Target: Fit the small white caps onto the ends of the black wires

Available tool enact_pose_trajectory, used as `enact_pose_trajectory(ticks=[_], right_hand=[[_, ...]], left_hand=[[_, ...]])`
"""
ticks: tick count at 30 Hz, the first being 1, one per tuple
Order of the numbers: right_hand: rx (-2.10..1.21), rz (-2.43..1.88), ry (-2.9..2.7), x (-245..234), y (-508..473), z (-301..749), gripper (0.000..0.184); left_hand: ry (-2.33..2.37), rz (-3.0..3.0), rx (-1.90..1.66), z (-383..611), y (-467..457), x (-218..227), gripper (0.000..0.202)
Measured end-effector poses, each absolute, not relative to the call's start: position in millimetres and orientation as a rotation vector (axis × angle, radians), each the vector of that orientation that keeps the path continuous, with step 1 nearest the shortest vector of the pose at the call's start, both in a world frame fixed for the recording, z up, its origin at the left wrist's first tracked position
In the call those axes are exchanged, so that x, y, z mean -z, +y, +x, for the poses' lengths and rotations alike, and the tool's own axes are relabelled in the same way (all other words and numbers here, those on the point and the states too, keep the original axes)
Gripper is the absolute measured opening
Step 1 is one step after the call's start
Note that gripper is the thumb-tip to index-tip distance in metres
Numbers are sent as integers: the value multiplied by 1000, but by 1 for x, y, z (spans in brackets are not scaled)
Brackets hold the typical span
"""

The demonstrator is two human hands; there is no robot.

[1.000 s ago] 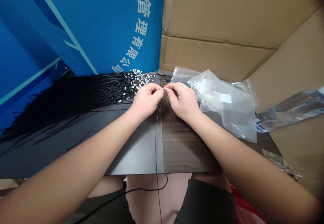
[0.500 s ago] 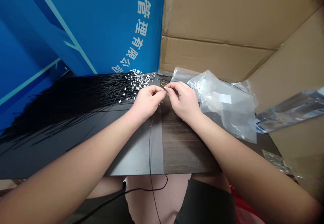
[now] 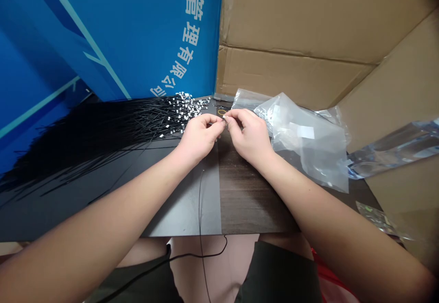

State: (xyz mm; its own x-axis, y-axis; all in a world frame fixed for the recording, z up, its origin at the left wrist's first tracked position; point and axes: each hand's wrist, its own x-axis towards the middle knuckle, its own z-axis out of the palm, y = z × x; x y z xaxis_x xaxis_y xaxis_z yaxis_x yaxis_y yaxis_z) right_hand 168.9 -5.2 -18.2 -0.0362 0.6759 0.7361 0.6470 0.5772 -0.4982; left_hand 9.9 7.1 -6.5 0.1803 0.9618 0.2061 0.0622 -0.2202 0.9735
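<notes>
My left hand (image 3: 200, 135) is closed, thumb and forefinger pinched together over the far middle of the table. Facing it, my right hand (image 3: 249, 133) pinches a tiny white piece (image 3: 224, 117), apparently a connector, with the fingertips of both hands meeting there. Most of what they grip is hidden by the fingers. Below my left hand a thin black wire (image 3: 200, 202) runs down over the table's front edge; its link to the fingers is not clear. Left of the hands lies a big bundle of black wires (image 3: 103, 124) with white connectors (image 3: 187, 106) at their ends.
Clear plastic bags (image 3: 318, 156) lie right of my right hand, and a yellow loop (image 3: 222, 111) sits just beyond the fingertips. A blue panel (image 3: 137, 33) and a cardboard wall (image 3: 295, 19) close off the back. A thicker black cable (image 3: 185, 256) crosses below the table edge.
Both hands stay pinched together in nearly the same spot. The thin hanging wire has shifted slightly left, and its stretch just below my left hand no longer shows.
</notes>
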Motion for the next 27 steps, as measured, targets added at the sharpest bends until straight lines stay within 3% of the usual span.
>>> enact_pose_trajectory(ticks=[27], right_hand=[[59,-1025,-1790,20,-7,169,16]], left_hand=[[917,1358,-1244,12,3,4,17]])
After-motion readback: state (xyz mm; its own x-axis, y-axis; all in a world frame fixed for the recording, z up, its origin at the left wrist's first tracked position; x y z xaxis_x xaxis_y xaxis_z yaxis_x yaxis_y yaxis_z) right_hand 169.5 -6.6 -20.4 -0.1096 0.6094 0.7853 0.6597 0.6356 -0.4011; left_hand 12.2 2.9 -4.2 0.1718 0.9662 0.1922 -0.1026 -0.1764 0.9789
